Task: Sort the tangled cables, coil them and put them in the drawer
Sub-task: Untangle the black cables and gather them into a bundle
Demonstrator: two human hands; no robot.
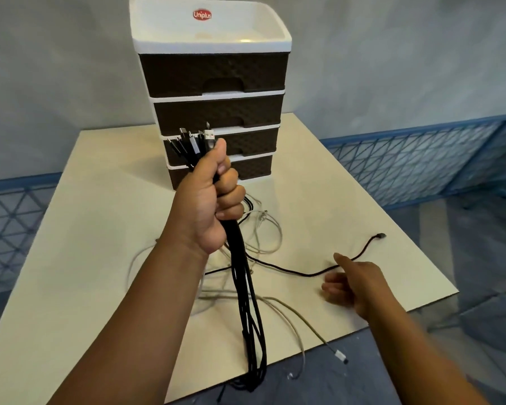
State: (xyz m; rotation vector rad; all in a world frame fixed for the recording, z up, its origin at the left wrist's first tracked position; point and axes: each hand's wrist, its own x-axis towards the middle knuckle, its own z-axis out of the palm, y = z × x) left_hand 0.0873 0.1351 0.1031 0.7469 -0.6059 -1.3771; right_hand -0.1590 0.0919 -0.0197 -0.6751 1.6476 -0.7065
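Gripping the black cable bundle, the left hand is raised; the right hand hovers loosely curled, holding nothing.

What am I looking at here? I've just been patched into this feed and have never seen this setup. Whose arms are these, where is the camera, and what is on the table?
There is no machine: the one picture comes from a camera on a person's head, looking forward and down at their bare arms. The left hand grips a bundle of black cables, plugs upward, the rest hanging down past the table edge. The right hand is held low beside a single black cable lying on the cream table; it holds nothing. Pale cables lie loosely tangled on the table. Behind them stands a drawer unit with four dark, closed drawers and a white tray top.
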